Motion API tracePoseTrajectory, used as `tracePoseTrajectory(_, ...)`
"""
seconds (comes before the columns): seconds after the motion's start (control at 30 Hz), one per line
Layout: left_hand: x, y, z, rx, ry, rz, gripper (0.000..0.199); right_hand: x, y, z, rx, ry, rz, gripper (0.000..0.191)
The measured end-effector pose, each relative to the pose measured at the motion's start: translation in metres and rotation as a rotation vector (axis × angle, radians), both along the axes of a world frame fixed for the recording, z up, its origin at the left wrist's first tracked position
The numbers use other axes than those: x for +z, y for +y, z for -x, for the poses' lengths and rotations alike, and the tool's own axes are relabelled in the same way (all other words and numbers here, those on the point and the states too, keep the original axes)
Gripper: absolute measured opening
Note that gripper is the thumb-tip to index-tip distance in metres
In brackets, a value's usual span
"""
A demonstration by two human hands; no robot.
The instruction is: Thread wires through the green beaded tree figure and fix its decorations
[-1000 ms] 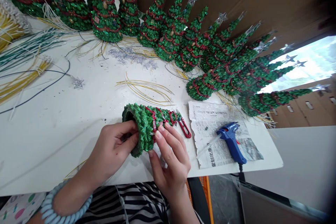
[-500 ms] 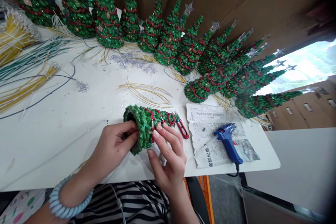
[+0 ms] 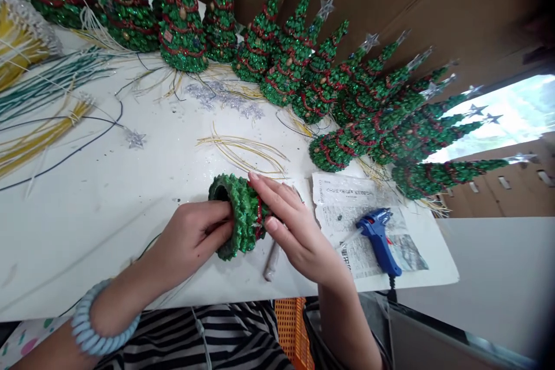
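While the newspaper point(image 3: 359, 189) shows printed characters too small to read, the knobbly, glittery green tree point(image 3: 245, 225) lies sideways left of it; your left hand point(image 3: 186, 243) reaches inside the hollow base, pinch unclear, and your right hand point(image 3: 299, 231) rests across it, fingers together, thumb apart

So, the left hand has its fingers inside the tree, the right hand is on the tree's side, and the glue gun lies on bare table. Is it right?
"Bare table" is wrong: the head view shows the glue gun on the newspaper. The left hand has its fingers inside the tree; the right hand is on its side.
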State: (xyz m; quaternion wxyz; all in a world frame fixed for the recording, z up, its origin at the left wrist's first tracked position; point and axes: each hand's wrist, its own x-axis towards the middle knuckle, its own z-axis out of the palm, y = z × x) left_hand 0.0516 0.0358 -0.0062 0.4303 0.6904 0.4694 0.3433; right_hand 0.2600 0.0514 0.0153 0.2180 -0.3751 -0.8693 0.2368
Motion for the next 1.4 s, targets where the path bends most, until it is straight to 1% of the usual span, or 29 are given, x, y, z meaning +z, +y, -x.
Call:
tracePoseTrajectory(0.1, -0.002, 0.000, 0.000, 0.004, 0.014, 0.015, 0.037, 0.002, 0.004, 0.001, 0.018, 0.011, -0.003, 0.054)
tracePoseTrajectory(0.2, -0.003, -0.002, -0.001, 0.018, 0.027, -0.004, 0.039, 0.002, 0.006, 0.002, 0.016, -0.007, 0.018, 0.057)
tracePoseTrajectory(0.37, -0.011, -0.005, -0.001, 0.007, 0.018, -0.103, 0.039, 0.003, 0.007, -0.001, 0.050, -0.052, 0.074, 0.062)
tracePoseTrajectory(0.47, -0.016, -0.007, 0.000, -0.024, 0.005, -0.171, 0.037, 0.006, 0.008, -0.002, 0.069, -0.062, 0.109, 0.062)
tracePoseTrajectory(0.6, -0.019, -0.008, 0.001, -0.053, 0.020, -0.207, 0.036, 0.009, 0.008, 0.000, 0.060, -0.067, 0.147, 0.064)
tracePoseTrajectory(0.77, -0.019, -0.008, 0.001, -0.071, 0.030, -0.223, 0.034, 0.012, 0.008, 0.002, 0.050, -0.094, 0.172, 0.061)
tracePoseTrajectory(1.0, -0.019, -0.008, 0.001, -0.072, 0.035, -0.239, 0.038, 0.016, 0.011, 0.002, 0.070, -0.110, 0.198, 0.059)
tracePoseTrajectory(1.23, -0.010, -0.001, 0.002, -0.063, 0.070, -0.306, 0.044, 0.016, 0.010, 0.002, 0.066, -0.090, 0.306, 0.060)
tracePoseTrajectory(1.4, -0.008, 0.000, 0.000, -0.059, 0.082, -0.314, 0.046, 0.016, 0.012, -0.002, 0.111, -0.068, 0.339, 0.059)
